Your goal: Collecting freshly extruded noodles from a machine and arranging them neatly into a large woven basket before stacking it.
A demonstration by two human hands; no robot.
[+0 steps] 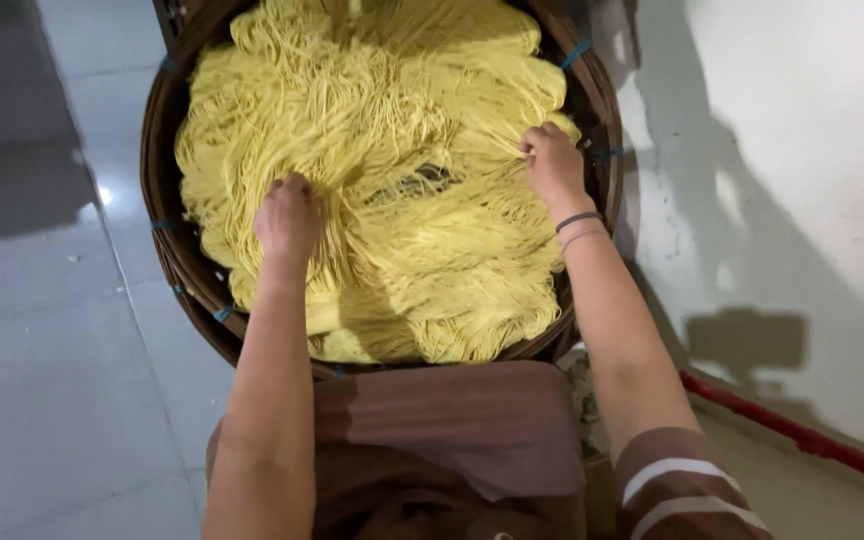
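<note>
A wide, round woven basket point(157, 190), dark brown with small blue ties along its rim, sits on a pale tiled floor point(42, 330) and is heaped with thin yellow noodles point(392, 110) that fill it almost edge to edge. The left hand point(287, 220) is sunk into the strands left of centre, fingers curled down and clenched on a bundle of noodles. The right hand point(552, 160) works at the basket's right edge, fingers pinched on a sheaf of strands drawn taut toward the middle; a dark band point(578, 219) circles that wrist. Between the two hands the mass thins, and a dark gap point(422, 182) shows the basket bottom. To do this well, the strands look best teased apart with light, even pulls from both sides, lifting rather than dragging, since such fine noodles would likely snap or mat if yanked. Spreading them back over the thin patch would probably keep the layer even. A white wall point(802, 120) stands to the right, with a red pole point(802, 438) lying along its foot.
</note>
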